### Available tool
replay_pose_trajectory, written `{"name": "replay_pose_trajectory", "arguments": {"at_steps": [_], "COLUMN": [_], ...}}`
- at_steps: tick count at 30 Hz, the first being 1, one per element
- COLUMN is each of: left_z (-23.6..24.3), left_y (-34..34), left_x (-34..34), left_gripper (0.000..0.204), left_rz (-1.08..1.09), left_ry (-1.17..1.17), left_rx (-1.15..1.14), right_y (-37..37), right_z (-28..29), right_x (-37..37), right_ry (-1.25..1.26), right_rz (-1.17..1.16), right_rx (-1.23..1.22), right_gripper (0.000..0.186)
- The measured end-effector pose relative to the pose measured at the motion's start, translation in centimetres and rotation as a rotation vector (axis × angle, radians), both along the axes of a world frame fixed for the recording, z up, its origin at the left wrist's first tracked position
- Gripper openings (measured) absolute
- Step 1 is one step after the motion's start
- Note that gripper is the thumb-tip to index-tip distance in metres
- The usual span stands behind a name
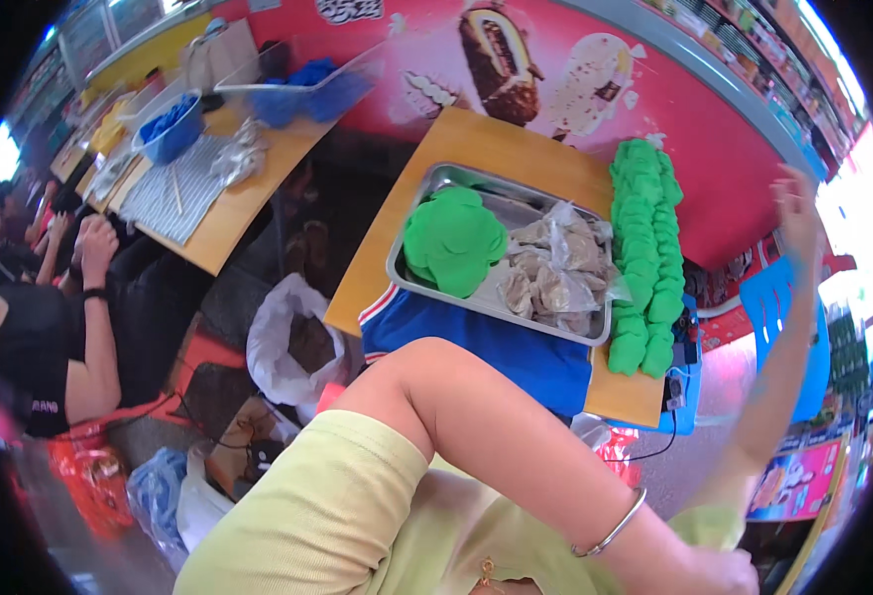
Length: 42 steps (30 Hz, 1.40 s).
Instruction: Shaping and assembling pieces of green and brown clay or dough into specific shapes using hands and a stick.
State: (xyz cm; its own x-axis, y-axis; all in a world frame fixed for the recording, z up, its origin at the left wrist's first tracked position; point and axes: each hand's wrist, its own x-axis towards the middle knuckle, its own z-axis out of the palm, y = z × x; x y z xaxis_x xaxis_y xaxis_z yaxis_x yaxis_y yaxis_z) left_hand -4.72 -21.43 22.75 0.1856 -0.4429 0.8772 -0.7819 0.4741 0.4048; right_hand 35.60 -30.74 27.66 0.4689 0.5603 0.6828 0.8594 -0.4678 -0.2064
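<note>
My left arm, with a silver bangle [611,526] on it, reaches across my body to the lower right. At its end my left hand [722,572] is close to my right upper arm; its fingers are mostly hidden. My right arm is raised at the far right, and my right hand [796,203] looks open, slightly blurred, with nothing visible in it. Ahead, a metal tray [545,324] on a wooden table [456,134] carries a pile of flat green pieces [453,240] and several clear bags of brownish contents [562,260]. Neither hand touches them.
Long rows of green clumps [639,238] line the table's right side. Blue cloth [486,342] lies before the tray. A white sack [276,342] stands on the floor at left. Another table [248,203] holds plastic bins [171,129]; a person in black [45,347] sits near it.
</note>
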Motion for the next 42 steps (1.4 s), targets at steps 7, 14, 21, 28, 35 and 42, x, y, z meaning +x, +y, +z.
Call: {"name": "replay_pose_trajectory", "arguments": {"at_steps": [7, 14, 21, 28, 35, 42], "left_z": [-3.9, -12.9, -19.3, -17.9, -17.1, -18.6], "left_y": [5.2, 18.5, 24.7, 28.6, 26.9, 25.1], "left_x": [2.3, 2.4, 1.8, 4.4, 5.0, 4.4], "left_gripper": [0.02, 0.007, 0.009, 0.024, 0.012, 0.011], "left_rz": [0.227, 0.94, 1.087, 1.144, 0.774, 0.711], "left_ry": [-0.025, 0.376, 1.005, 0.981, 1.149, 1.19], "left_rx": [-0.073, -0.1, -0.467, -0.741, -0.511, -0.265], "right_y": [25.7, 34.3, 34.7, 31.2, 23.5, 18.8], "right_z": [-15.3, -24.5, -25.3, -19.7, -17.2, -19.7], "right_x": [-15.4, -19.0, -19.4, -18.8, -23.4, -25.1], "right_ry": [0.14, 0.162, 0.248, 0.418, 1.001, 1.204], "right_rz": [0.607, 0.412, 0.302, 0.418, 0.565, 0.468], "right_rx": [-0.547, -0.552, -0.535, -0.169, 0.224, 0.329], "right_gripper": [0.03, 0.063, 0.05, 0.022, 0.02, 0.024]}}
